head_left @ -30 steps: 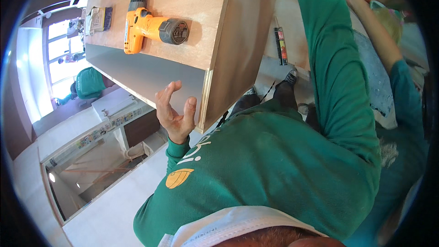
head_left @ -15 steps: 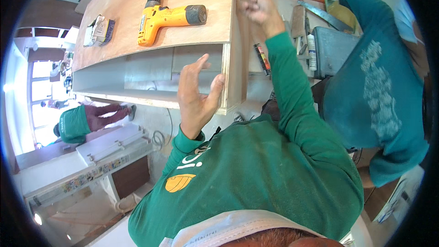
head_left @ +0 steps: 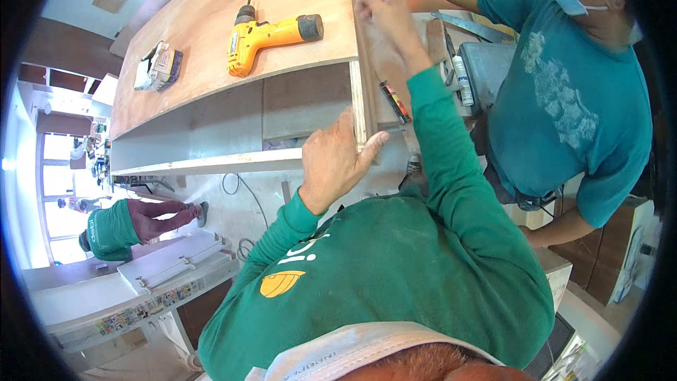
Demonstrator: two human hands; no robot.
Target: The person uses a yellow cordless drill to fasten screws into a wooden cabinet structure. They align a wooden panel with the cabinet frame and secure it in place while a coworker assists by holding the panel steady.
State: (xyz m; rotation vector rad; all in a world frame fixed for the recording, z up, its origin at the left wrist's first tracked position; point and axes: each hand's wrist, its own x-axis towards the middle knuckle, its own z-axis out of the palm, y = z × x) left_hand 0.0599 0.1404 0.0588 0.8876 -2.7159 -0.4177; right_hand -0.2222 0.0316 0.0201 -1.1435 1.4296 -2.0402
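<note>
While left hand (head_left: 338,162) presses open against plywood side panel (head_left: 364,109) edge | right hand (head_left: 384,7) rests higher, seemingly loose-fingered | yellow drill (head_left: 264,35) lies on cabinet top (head_left: 211,49).

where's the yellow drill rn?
Head view, upper centre: the yellow drill lies on the wooden cabinet top, right of the small sander.

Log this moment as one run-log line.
left hand: flat against cabinet end panel | right hand: on panel's top edge | yellow drill: lying on cabinet top
</note>
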